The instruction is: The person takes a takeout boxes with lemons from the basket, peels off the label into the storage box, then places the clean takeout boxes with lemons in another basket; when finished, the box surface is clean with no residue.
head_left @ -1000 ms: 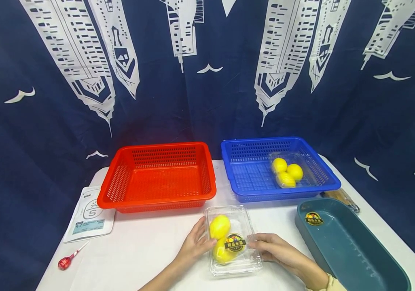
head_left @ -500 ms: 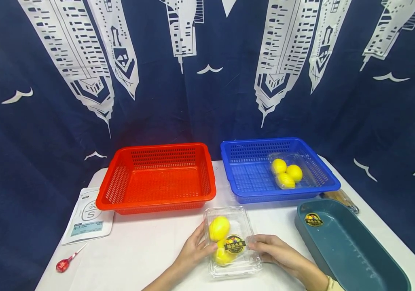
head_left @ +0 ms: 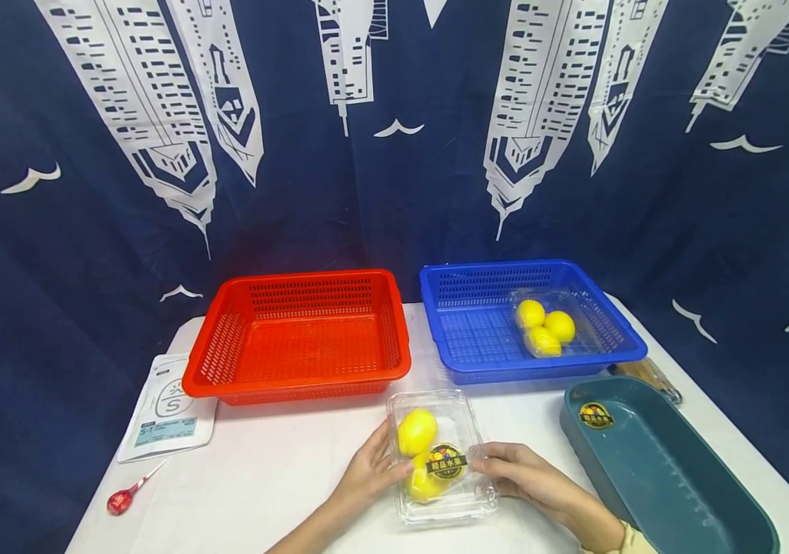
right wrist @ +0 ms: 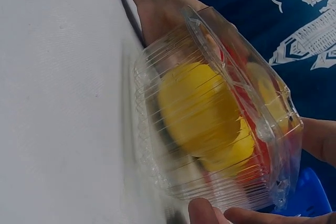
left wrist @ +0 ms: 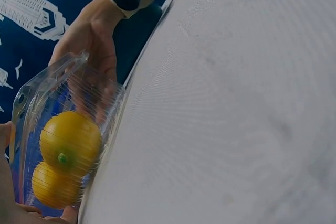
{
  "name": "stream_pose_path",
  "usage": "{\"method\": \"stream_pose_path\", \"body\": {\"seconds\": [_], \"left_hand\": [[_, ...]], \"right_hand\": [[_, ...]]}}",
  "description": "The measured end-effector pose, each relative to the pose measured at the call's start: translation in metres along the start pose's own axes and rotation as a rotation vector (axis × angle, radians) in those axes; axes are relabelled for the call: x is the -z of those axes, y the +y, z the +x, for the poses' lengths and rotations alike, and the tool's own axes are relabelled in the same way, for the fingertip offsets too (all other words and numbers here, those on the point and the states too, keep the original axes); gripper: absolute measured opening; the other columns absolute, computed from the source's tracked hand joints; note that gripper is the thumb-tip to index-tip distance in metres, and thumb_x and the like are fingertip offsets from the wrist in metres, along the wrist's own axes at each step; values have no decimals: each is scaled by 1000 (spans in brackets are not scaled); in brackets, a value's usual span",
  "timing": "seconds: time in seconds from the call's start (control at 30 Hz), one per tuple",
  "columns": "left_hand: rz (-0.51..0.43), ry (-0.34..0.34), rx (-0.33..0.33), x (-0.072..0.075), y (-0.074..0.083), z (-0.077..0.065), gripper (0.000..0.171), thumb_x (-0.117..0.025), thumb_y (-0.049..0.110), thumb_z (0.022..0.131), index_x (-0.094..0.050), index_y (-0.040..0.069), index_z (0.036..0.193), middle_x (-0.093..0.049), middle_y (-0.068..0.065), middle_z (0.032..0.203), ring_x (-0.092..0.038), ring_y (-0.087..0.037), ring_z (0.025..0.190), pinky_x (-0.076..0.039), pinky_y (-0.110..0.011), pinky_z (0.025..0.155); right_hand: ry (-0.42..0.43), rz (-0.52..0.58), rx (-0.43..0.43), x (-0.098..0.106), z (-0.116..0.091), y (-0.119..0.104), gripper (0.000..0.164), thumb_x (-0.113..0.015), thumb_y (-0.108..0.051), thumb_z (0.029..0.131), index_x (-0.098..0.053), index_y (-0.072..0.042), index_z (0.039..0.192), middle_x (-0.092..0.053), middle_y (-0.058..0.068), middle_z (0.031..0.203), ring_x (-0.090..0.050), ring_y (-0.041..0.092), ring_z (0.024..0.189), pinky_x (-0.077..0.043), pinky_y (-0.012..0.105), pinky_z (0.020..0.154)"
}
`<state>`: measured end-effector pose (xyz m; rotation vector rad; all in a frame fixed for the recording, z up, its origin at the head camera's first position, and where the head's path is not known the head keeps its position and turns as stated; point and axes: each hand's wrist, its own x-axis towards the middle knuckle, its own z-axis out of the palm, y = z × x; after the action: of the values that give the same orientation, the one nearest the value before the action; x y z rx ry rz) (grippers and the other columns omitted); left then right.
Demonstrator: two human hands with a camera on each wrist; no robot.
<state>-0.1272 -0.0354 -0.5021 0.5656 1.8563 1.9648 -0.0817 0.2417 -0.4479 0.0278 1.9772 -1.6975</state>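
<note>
1. While both hands touch the clear container [head_left: 460, 423], neither is the nearer one: it lies directly between them, just right of the left hand [head_left: 370, 471] and just left of the right hand [head_left: 524, 478].
2. Its long axis runs away from the person, crosswise to the line from hand to hand, its far end angled slightly toward the left hand's side; each hand therefore meets a long side.
3. The left hand pinches the left side, thumb over the top, fingers along the wall.
4. The right hand grips the opposite side, thumb at the upper edge, other fingers bent below it.
5. Nearer the left hand than the right, two yellow fruits [head_left: 417, 432] sit inside, one beyond the other; a round sticker [head_left: 446, 462] lies between the thumbs. Whether the lid is fastened, or the base rests flat on the white table [head_left: 284, 469], I cannot tell.
6. Beyond the left hand, leftward, stands a red basket [head_left: 311, 350]; beyond the right hand, a blue basket [head_left: 474, 338] bears a second container [head_left: 564, 302] with three yellow fruits [head_left: 560, 327].
7. Right of the right hand lies a green tray [head_left: 671, 469]; well left of the left hand, a lollipop [head_left: 120, 502] and a white pouch [head_left: 168, 408].
</note>
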Motion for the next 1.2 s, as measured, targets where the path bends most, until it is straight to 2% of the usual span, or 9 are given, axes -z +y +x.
{"method": "stream_pose_path", "body": {"seconds": [0.1, 0.2, 0.33, 0.47, 0.6, 0.83, 1.07, 1.2], "left_hand": [[-9, 2, 4, 0, 0, 0, 90, -68, 25, 89, -11, -6, 153, -10, -27, 160, -14, -45, 147, -23, -53, 118], [-10, 1, 4, 1, -1, 0, 91, -68, 25, 89, -11, -7, 153, -10, -28, 159, -14, -45, 147, -23, -52, 118], [-14, 2, 1, 1, -1, 0, 91, -68, 24, 89, -11, -8, 152, -10, -29, 159, -15, -46, 147, -23, -52, 118], [-16, 7, 3, 1, -1, 0, 91, -68, 23, 89, -11, -8, 152, -11, -29, 159, -15, -46, 147, -23, -53, 118], [-19, 8, 10, 1, -2, 1, 90, -68, 23, 89, -11, -6, 153, -11, -27, 160, -15, -44, 147, -23, -52, 118], [-29, 5, 18, 0, 2, 0, 88, -67, 22, 90, -11, -7, 153, -11, -28, 159, -17, -45, 147, -22, -52, 118], [-39, 20, 34, -1, 1, -1, 88, -66, 22, 91, -11, -8, 152, -12, -28, 159, -17, -45, 146, -22, -51, 118], [-36, 23, 40, -2, 2, -2, 88, -65, 24, 91, -11, -8, 152, -12, -27, 159, -16, -45, 147, -21, -51, 119]], "right_hand": [[37, -63, 20, -1, -1, -3, 72, -59, -31, 95, -33, 20, 139, -50, 30, 137, -58, 23, 118, -53, 42, 99], [91, -120, 45, -1, -2, -7, 71, -62, -30, 93, -36, 18, 139, -49, 32, 137, -60, 22, 113, -56, 36, 93], [134, -154, 96, -2, -3, -14, 68, -64, -26, 91, -39, 17, 138, -57, 29, 127, -61, 16, 97, -57, 27, 81], [176, -204, 105, -5, -3, -21, 67, -67, -26, 89, -43, 15, 136, -61, 18, 115, -60, 13, 87, -55, 23, 75], [213, -247, 68, -7, -3, -24, 67, -68, -28, 87, -46, 12, 136, -61, 13, 112, -61, 13, 84, -53, 22, 73], [218, -260, 25, -8, -6, -24, 67, -68, -31, 89, -46, 12, 136, -61, 21, 124, -64, 16, 84, -54, 27, 76], [239, -289, 69, -5, -7, -28, 67, -69, -30, 88, -46, 10, 137, -63, 12, 110, -64, 18, 83, -54, 26, 75], [264, -307, 69, -5, -6, -30, 65, -70, -29, 88, -47, 8, 137, -62, 10, 107, -63, 18, 84, -53, 27, 71]]}}
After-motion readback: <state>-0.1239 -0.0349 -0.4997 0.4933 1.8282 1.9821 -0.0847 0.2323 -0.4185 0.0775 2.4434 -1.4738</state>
